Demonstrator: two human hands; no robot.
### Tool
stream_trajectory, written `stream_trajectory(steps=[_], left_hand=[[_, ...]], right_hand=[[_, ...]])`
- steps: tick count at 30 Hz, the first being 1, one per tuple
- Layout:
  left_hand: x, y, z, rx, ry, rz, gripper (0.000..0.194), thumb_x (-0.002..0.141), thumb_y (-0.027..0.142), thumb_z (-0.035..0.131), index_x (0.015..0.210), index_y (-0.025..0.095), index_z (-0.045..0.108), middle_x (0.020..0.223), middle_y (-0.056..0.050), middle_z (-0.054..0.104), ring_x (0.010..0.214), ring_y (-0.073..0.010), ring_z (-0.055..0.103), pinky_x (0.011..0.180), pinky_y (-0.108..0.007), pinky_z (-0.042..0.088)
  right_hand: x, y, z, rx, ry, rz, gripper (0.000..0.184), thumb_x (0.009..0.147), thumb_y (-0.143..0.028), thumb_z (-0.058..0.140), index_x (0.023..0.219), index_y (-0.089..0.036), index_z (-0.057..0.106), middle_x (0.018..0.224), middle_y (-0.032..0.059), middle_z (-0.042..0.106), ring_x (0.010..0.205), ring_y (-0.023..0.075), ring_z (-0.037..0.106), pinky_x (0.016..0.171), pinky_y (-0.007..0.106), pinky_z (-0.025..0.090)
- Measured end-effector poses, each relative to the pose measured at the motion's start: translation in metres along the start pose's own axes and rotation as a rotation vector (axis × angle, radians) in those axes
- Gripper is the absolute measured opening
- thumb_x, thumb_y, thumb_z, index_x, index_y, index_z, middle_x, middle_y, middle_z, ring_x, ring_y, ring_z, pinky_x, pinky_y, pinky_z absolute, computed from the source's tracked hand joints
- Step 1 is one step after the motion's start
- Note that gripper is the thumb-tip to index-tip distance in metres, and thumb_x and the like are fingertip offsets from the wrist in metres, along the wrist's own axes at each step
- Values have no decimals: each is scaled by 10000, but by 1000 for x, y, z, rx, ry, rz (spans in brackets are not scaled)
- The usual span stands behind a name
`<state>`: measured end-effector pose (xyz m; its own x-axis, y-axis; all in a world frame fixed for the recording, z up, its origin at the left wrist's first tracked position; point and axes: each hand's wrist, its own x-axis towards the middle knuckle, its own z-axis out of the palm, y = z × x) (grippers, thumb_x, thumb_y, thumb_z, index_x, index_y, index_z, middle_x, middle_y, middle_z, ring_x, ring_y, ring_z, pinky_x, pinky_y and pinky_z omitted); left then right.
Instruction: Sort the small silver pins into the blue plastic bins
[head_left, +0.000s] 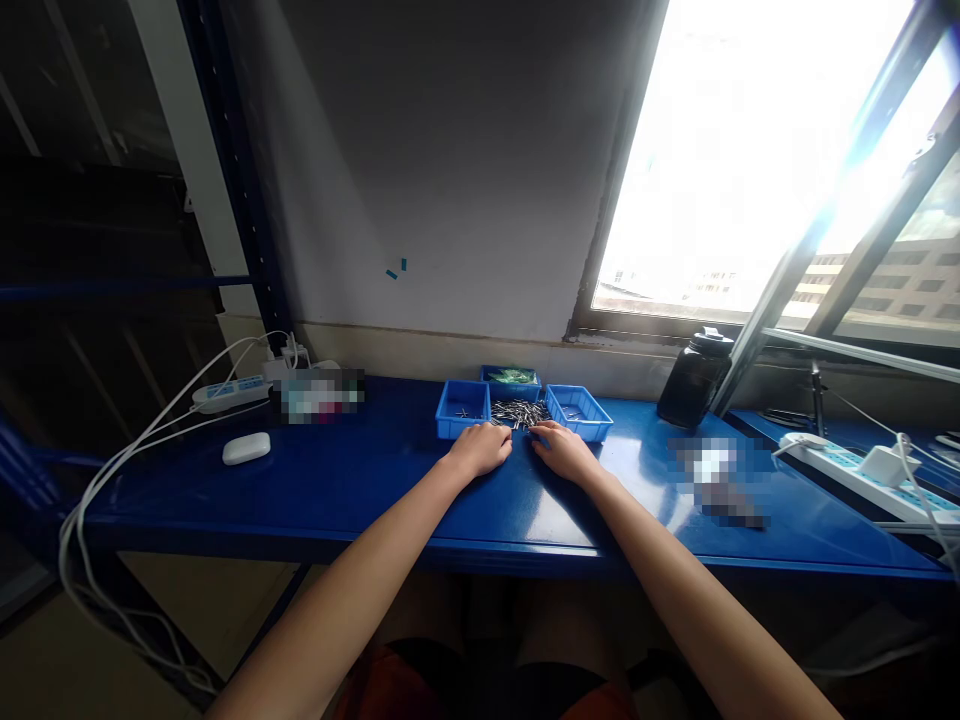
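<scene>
A heap of small, thin metal pieces, maybe screws or pins, lies on the blue table between two blue bins. My left hand rests at the heap's near left edge, its fingers curled together. Across a narrow gap, my right hand has its bent fingertips at the near right edge of the heap. Whatever either hand pinches is too small to make out. The left blue bin contains a few metal pieces, as does the right blue bin. Behind the heap, another blue bin holds green plastic-like material.
On the blue table, a white case and a power strip with cables lie left. A black bottle stands by the window at right, near another power strip. Two blurred patches hide items. A wall rises behind.
</scene>
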<state>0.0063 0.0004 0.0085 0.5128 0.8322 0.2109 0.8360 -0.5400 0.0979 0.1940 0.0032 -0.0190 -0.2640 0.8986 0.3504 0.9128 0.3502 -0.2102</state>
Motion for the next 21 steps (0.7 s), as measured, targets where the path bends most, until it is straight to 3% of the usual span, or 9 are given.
stream_trajectory(steps=[8, 21], left_hand=[[1, 4, 6, 53, -17, -72, 368, 839, 362, 341, 1137, 182, 462, 969, -118, 609, 877, -248, 572, 713, -323, 422], [4, 8, 11, 82, -20, -125, 336, 851, 351, 305, 1030, 157, 514, 927, -127, 618, 853, -249, 580, 707, -335, 424]], right_hand=[[0, 2, 0, -4, 1, 8, 331, 799, -321, 438, 1102, -243, 549, 1183, 60, 492, 1016, 226, 506, 850, 332, 393], [-2, -1, -3, 26, -12, -13, 281, 794, -294, 454, 1044, -246, 575, 1089, 45, 539, 963, 188, 526, 831, 282, 392]])
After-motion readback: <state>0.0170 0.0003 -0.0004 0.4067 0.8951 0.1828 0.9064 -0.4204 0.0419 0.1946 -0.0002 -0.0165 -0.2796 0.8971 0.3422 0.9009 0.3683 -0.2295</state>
